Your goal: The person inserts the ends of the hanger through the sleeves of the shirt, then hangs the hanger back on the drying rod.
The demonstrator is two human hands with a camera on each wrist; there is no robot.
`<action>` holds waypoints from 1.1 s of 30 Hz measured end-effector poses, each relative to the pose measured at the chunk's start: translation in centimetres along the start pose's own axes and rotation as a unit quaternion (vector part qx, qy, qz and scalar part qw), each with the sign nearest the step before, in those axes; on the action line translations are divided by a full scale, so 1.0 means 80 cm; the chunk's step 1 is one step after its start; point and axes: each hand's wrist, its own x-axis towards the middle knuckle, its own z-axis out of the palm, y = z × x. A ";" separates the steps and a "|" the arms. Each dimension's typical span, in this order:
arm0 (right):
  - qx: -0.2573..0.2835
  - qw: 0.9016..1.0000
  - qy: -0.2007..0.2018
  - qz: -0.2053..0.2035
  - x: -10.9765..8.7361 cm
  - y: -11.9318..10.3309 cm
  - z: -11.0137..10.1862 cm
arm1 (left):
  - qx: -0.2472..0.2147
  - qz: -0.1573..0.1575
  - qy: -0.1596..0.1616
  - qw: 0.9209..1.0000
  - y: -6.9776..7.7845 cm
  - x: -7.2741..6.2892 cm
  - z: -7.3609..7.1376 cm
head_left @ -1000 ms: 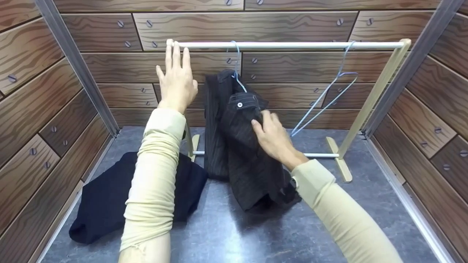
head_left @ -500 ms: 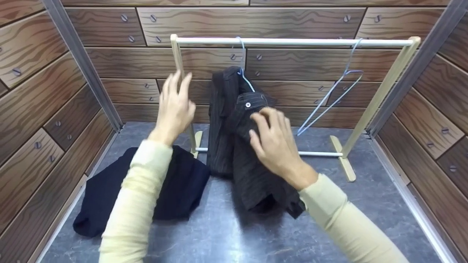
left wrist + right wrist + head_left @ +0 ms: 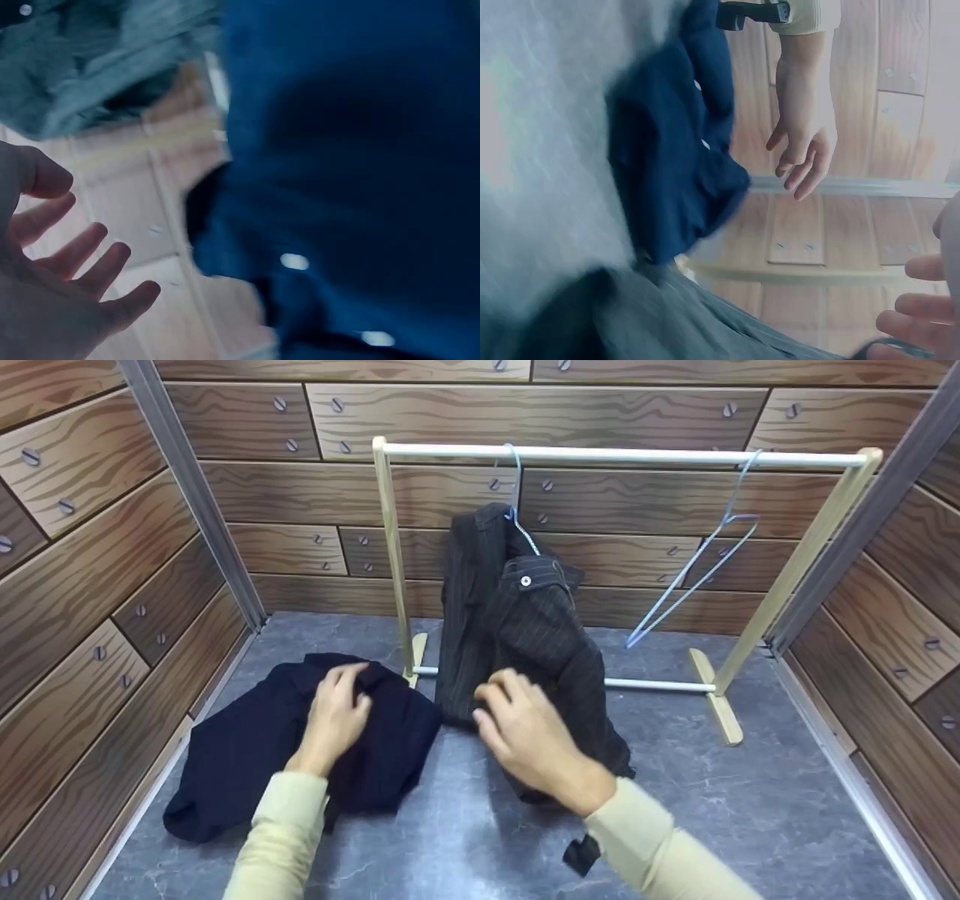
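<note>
My left hand [image 3: 334, 720] hovers over a navy garment [image 3: 255, 750] that lies bunched on the grey surface. In the right wrist view, that left hand [image 3: 808, 124] is apart from the cloth, its fingers loosely bent and holding nothing. White buttons show on the navy garment [image 3: 360, 187] in the left wrist view. In front of a dark pinstriped garment [image 3: 536, 622] is my right hand [image 3: 529, 739], fingers loosely bent, nothing held. The pinstriped garment hangs on a blue hanger [image 3: 517, 484], one white button facing me; its lower part is partly hidden by the right hand.
A rack with a white rail [image 3: 630, 455] and wooden legs [image 3: 795, 577] stands at the back. A bare blue hanger [image 3: 690, 577] hangs near its right end. Wood-patterned walls [image 3: 112, 577] enclose the grey surface [image 3: 720, 810] on the left, back and right.
My left hand has come down from the rack's left post to above the navy garment. My right hand has moved away from the pinstriped garment's upper part and lower. The head view has shifted slightly.
</note>
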 end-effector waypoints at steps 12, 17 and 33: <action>0.118 0.987 -0.041 0.101 -0.053 -0.014 0.132 | 0.064 -0.205 -0.088 0.973 -0.069 -0.061 -0.018; 0.168 0.975 -0.094 0.112 -0.062 -0.028 0.178 | 0.099 -0.252 -0.160 0.949 -0.084 -0.077 -0.010; 0.337 0.880 -0.225 0.248 -0.053 -0.056 0.212 | 0.132 -0.303 -0.180 0.926 -0.077 -0.081 0.004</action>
